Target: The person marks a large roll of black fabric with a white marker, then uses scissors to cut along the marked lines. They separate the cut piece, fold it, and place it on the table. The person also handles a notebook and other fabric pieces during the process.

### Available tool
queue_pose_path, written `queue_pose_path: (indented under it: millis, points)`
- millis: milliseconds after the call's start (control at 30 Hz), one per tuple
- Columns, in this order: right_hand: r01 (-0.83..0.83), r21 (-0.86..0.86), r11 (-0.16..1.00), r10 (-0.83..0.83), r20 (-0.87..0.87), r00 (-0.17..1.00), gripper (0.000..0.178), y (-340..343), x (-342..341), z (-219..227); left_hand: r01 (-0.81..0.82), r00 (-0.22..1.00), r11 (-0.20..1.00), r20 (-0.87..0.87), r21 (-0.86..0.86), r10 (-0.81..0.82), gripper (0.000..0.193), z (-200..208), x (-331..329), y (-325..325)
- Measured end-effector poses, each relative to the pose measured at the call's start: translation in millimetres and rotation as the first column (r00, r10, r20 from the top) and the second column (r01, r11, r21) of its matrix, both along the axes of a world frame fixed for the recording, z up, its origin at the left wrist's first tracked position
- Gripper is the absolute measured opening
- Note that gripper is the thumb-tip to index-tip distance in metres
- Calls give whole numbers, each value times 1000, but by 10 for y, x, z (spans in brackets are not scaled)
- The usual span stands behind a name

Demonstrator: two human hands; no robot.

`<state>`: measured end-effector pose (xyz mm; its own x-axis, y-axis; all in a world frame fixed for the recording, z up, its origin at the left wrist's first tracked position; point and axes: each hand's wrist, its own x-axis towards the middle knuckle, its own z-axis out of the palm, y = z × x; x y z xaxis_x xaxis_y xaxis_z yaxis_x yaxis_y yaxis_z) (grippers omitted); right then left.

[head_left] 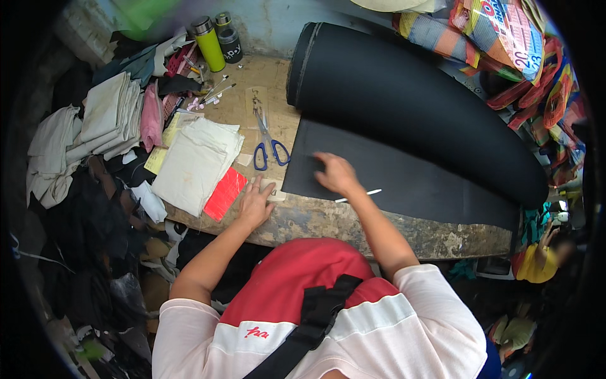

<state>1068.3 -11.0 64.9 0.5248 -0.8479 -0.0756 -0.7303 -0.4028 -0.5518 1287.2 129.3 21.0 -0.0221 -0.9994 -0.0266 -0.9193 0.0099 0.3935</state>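
Note:
Black fabric lies flat on the worktable, unrolled from a thick black fabric roll. My right hand is over the fabric near its left end, fingers stretched out and apart, holding nothing I can see. Under that wrist a thin white pen-like stick rests on the cloth, partly covered. My left hand lies with spread fingers at the table's near edge, fingertips touching a small beige flat piece beside the fabric corner. Scissors with blue handles lie just beyond it.
Folded cream cloth and a red sheet lie left of my left hand. Two bottles, one yellow-green, stand by the wall. Cloth heaps fill the left side. Colourful sacks hang at right. Another person in yellow is far right.

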Motion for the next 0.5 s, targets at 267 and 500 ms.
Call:
queue_pose_path:
  millis: [267,500]
  points:
    - [48,-5,999,-46,-406,913,21,308,-1306,-199,62,998,975,-2,212,-63,63,207,197,-432]
    - [155,333,930,-135,-83,987,9,108,-956,-169,15,977,967,-211,252,40,36,217,618,-760]
